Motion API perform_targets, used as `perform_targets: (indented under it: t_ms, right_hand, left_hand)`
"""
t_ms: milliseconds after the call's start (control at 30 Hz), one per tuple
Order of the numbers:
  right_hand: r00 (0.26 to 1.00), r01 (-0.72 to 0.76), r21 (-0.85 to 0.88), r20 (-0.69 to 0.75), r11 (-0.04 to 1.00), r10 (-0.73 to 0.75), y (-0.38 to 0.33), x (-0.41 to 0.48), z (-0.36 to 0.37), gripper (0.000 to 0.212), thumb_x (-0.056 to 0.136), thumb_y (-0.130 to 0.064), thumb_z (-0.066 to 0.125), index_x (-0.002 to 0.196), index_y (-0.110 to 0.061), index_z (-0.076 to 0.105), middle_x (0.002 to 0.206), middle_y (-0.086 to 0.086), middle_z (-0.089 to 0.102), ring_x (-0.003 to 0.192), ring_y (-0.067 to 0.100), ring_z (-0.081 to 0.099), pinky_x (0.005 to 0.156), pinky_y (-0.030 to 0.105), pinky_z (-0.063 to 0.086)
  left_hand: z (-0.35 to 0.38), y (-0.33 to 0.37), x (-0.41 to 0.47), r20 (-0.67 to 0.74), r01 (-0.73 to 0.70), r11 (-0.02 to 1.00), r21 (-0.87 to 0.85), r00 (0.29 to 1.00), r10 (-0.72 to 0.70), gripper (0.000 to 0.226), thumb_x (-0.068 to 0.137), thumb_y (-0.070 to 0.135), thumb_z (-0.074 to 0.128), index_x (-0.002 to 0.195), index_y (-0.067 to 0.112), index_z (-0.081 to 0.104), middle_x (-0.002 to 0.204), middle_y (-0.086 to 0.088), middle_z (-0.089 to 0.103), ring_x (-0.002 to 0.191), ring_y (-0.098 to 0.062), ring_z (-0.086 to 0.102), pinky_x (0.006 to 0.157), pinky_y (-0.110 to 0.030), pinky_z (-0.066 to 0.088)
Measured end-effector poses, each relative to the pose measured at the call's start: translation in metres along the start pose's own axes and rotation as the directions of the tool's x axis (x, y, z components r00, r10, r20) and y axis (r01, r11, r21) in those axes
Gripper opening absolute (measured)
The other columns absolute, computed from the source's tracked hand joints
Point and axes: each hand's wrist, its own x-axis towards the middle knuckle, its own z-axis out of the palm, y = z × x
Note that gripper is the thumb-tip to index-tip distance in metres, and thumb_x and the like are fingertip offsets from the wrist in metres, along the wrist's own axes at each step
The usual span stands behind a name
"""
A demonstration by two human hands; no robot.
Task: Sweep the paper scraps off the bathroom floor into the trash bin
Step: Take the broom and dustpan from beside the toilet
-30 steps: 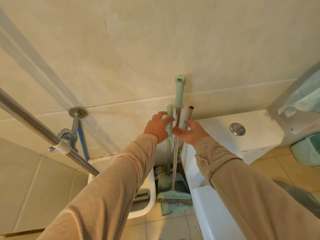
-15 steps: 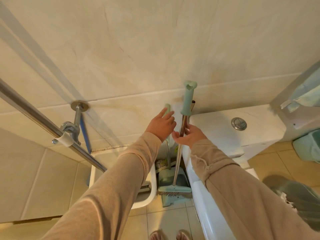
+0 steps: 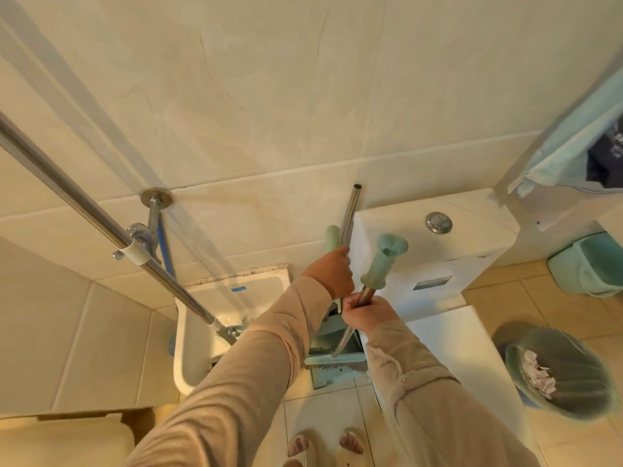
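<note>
My right hand (image 3: pixel 365 314) grips the metal shaft of the broom just below its mint green grip (image 3: pixel 384 261); the broom leans toward me, its green head (image 3: pixel 333 360) down on the floor. My left hand (image 3: pixel 332 273) is closed around the mint green handle of the dustpan (image 3: pixel 332 236), whose pan (image 3: pixel 325 335) stands behind the broom head. A round green trash bin (image 3: pixel 559 372) with crumpled paper inside sits on the floor at the right. No paper scraps on the floor are in view.
A white toilet tank (image 3: pixel 435 244) and closed lid (image 3: pixel 445 345) stand right of the broom. A bare metal tube (image 3: pixel 350 210) leans on the wall. A steel rail (image 3: pixel 77 203) crosses the left side above a white mop basin (image 3: pixel 215 308). A second green bin (image 3: pixel 590 264) sits far right.
My right hand has closed on the broom shaft and tilted it away from the wall toward me. My left hand has wrapped around the dustpan handle. The view has tipped down toward the floor.
</note>
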Motion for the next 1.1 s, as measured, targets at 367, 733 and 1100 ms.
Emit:
perform_targets:
  t_ms: [367,733,1100]
  right_hand:
    - [0.999,-0.033,0.256,0.047,0.966,0.022,0.043,-0.009,-0.060,0.070,0.095,-0.009,0.035,0.026,-0.002,0.042,0.019,0.005,0.030,0.017,0.015,0.040,0.031,0.009,0.041]
    - [0.995,0.045,0.628,0.042,0.777,-0.092,0.146,-0.021,-0.110,0.064,0.100,-0.016,0.028,0.039,-0.005,0.043,0.019,0.008,0.033,0.013,0.014,0.037,0.027,0.010,0.037]
    - [0.982,0.179,0.641,-0.072,0.746,-0.174,0.220,-0.051,-0.167,0.040,0.096,0.000,0.031,0.058,-0.010,0.029,0.021,0.008,0.029,0.013,0.014,0.034,0.029,0.011,0.040]
  left_hand:
    - [0.019,0.015,-0.031,-0.284,-0.033,0.998,0.050,0.958,0.046,0.014,0.087,0.006,0.062,0.098,0.010,0.070,0.111,-0.007,0.071,0.105,-0.024,0.062,0.102,-0.034,0.035]
    - [0.067,0.009,-0.068,-0.332,-0.199,0.960,0.198,0.908,0.257,0.020,0.093,0.008,0.051,0.105,0.007,0.067,0.107,-0.007,0.070,0.101,-0.027,0.065,0.081,-0.034,0.047]
    - [0.040,0.076,-0.117,-0.424,-0.320,0.889,0.328,0.791,0.441,0.019,0.089,0.021,0.061,0.104,0.013,0.068,0.107,-0.006,0.071,0.101,-0.027,0.066,0.079,-0.034,0.049]
